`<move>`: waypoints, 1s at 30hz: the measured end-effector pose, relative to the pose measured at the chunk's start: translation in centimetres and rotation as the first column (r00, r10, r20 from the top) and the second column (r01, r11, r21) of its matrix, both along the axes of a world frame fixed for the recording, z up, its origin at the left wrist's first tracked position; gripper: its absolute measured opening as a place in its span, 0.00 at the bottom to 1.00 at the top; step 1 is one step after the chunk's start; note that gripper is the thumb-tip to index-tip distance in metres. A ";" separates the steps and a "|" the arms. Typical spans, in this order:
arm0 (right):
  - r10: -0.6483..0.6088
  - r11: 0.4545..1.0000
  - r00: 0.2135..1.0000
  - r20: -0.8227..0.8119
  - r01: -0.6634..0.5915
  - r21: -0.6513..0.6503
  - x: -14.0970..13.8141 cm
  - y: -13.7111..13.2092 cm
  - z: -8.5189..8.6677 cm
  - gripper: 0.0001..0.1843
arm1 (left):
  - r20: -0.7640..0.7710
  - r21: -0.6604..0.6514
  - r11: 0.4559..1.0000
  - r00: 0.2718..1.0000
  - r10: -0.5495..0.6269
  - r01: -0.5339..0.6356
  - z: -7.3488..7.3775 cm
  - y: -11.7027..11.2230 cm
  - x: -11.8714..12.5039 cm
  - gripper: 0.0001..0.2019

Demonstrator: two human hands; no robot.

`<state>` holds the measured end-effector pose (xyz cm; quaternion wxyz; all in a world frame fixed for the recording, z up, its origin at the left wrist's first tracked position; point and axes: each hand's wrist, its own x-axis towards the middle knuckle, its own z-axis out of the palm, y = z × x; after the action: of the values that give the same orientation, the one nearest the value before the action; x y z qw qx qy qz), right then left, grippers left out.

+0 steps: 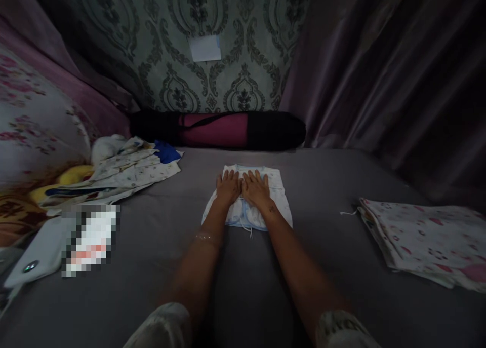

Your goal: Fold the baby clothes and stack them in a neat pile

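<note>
A small white baby garment with light blue trim and a white tie string at its near edge lies flat on the grey bed sheet. My left hand rests palm down on its left half, fingers stretched out. Beside it, my right hand presses flat on the garment's right half, fingers slightly spread. The two hands nearly meet at the thumbs and cover the middle of the cloth.
Folded printed cloth lies at the right. Loose patterned clothes are heaped at the left, near a white device and a blurred-out item. A black and pink long bag lies along the patterned wall. Curtains hang at the right.
</note>
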<state>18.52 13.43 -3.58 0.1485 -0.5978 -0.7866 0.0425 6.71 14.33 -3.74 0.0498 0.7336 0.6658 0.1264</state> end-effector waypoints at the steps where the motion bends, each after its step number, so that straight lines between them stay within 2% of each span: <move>1: -0.005 0.999 1.000 0.005 0.005 -0.032 0.0 0.0 -0.2 0.28 | -0.027 -0.034 0.999 1.000 0.005 -0.006 -0.2 0.0 0.0 0.26; 8: -0.021 0.997 1.000 0.018 0.022 -0.079 0.2 -0.1 -0.2 0.29 | -0.072 -0.096 0.995 0.997 0.014 -0.021 -0.3 0.0 -0.1 0.27; 12: -0.017 0.994 1.000 -0.004 0.016 -0.108 0.4 0.0 0.2 0.29 | -0.049 -0.047 0.999 0.999 0.011 -0.013 0.0 0.0 -0.2 0.28; 16: -0.162 0.986 0.987 -0.012 0.162 -0.036 1.1 0.4 0.2 0.30 | -0.056 0.058 0.997 0.997 0.055 -0.052 -0.2 0.1 -0.4 0.29; 20: -0.260 0.961 0.965 0.004 0.260 -0.094 1.6 0.7 -0.7 0.31 | -0.070 -0.021 0.996 0.994 0.079 -0.081 -0.9 0.3 -0.6 0.30; 25: -0.259 0.963 0.966 -0.013 0.257 -0.083 1.5 0.6 -1.3 0.31 | -0.069 -0.019 0.996 0.994 0.087 -0.088 -1.3 0.3 -0.5 0.30; 28: -0.253 0.962 0.967 -0.015 0.250 -0.110 1.5 0.7 -0.8 0.31 | -0.047 -0.043 0.996 0.996 0.078 -0.080 -0.8 0.2 -0.7 0.30; 30: -0.238 0.956 0.971 -0.019 0.230 -0.184 1.8 0.8 0.1 0.32 | -0.031 -0.048 0.997 0.998 0.052 -0.054 -0.1 -0.1 -1.1 0.30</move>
<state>20.35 14.20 -3.49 0.1137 -0.6967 -0.7001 0.1079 5.64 14.27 -3.87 0.0544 0.7162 0.6885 0.1004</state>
